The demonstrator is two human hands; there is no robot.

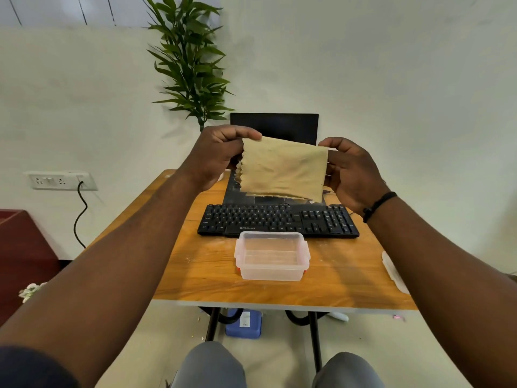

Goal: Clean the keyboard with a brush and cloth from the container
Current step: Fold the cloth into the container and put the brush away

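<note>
A beige cloth (282, 168) hangs spread out in the air above the table, held at its two top corners. My left hand (218, 155) pinches the left corner and my right hand (352, 169) pinches the right corner. Below the cloth lies a black keyboard (277, 221) on the wooden table (201, 264). In front of the keyboard stands a clear plastic container (272, 256), open, with nothing visible inside. No brush is in view.
An open laptop (275, 127) stands behind the keyboard, partly hidden by the cloth. The container's lid (394, 271) lies near the table's right edge. A green plant (193, 60) rises behind the table. A wall socket with a black cable (63, 180) is on the left.
</note>
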